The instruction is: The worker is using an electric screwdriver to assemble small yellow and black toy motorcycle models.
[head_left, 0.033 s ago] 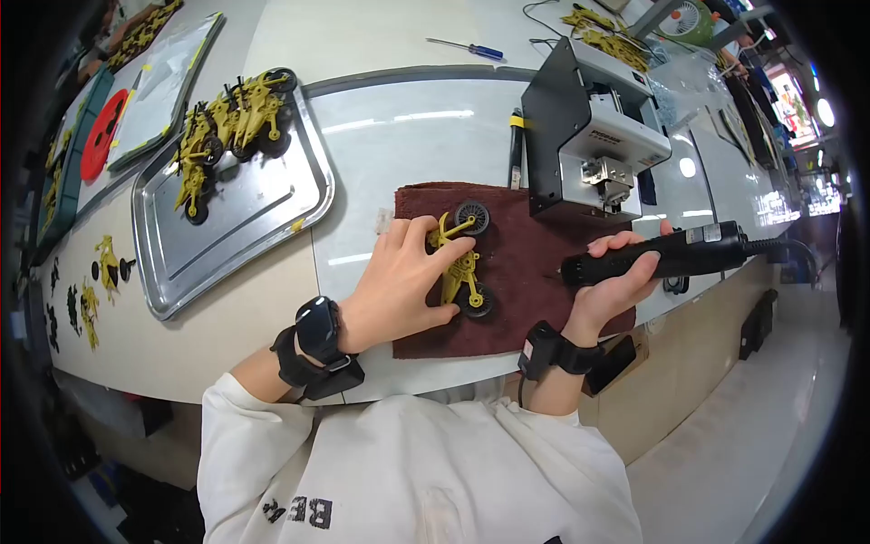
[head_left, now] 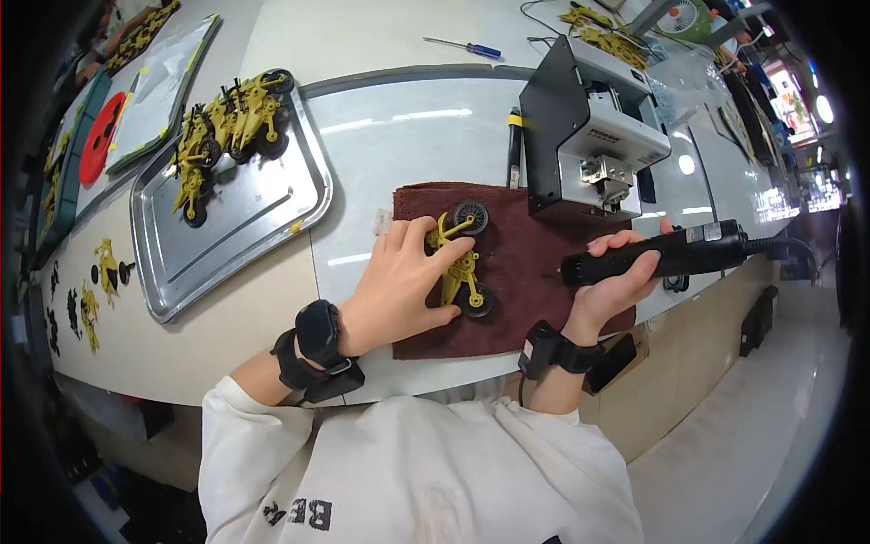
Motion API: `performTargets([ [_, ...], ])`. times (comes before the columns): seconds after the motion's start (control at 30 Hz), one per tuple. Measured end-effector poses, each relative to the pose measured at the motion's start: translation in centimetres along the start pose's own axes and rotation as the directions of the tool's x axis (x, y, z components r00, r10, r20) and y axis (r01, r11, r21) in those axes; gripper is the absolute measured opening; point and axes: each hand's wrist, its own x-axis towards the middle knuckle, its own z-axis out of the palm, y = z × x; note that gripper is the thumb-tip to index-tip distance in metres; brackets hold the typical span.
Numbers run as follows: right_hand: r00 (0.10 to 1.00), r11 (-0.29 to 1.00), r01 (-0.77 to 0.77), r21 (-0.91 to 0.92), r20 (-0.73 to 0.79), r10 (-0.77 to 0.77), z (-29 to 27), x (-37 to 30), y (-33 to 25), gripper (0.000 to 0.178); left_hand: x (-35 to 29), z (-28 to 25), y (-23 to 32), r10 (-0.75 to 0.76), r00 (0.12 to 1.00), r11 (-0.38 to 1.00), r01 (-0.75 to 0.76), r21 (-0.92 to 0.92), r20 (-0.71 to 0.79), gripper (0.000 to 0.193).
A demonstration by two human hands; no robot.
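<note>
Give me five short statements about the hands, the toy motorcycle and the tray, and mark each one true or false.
1. The left hand presses the yellow toy motorcycle onto the dark red cloth. True.
2. The right hand is empty. False: it grips a black electric screwdriver.
3. The metal tray holds several yellow toy motorcycles. True.
4. The toy under the left hand lies on the tray. False: it lies on the cloth, to the right of the tray.
5. The blue-handled screwdriver lies on the cloth. False: it lies on the bare table farther away.
</note>
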Motion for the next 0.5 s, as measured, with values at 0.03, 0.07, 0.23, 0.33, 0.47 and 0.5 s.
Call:
performTargets([
  [0.03,1.000,1.000,0.000,0.001,0.000,0.000,0.1,0.0,0.1,0.064,0.0,0.1,-0.1,-0.006,1.000,1.000,0.006,0.021,-0.018,0.078],
  [0.07,1.000,1.000,-0.005,-0.007,-0.002,0.005,-0.1,-0.1,0.0,0.064,-0.1,0.3,0.1,-0.007,1.000,1.000,0.007,0.015,-0.010,0.078],
  [0.23,0.999,0.999,0.035,0.035,-0.003,-0.035,-0.5,-0.3,0.0,0.062,0.0,0.3,0.5,0.012,0.999,0.998,-0.010,0.066,-0.031,0.081],
  [0.33,1.000,1.000,-0.010,0.025,0.030,0.009,-0.6,-0.1,-0.1,0.058,0.5,-0.4,1.4,-0.031,0.999,0.996,0.029,0.083,0.025,0.083],
  [0.47,1.000,0.999,0.001,0.036,0.026,-0.001,-0.7,0.3,0.4,0.058,2.1,-1.9,2.0,0.113,0.983,0.991,-0.102,0.080,-0.146,0.085],
  [0.5,1.000,0.999,0.010,0.046,-0.003,-0.010,-0.7,0.3,0.4,0.062,3.5,-2.4,2.0,0.162,0.954,0.986,-0.148,0.075,-0.253,0.083],
])
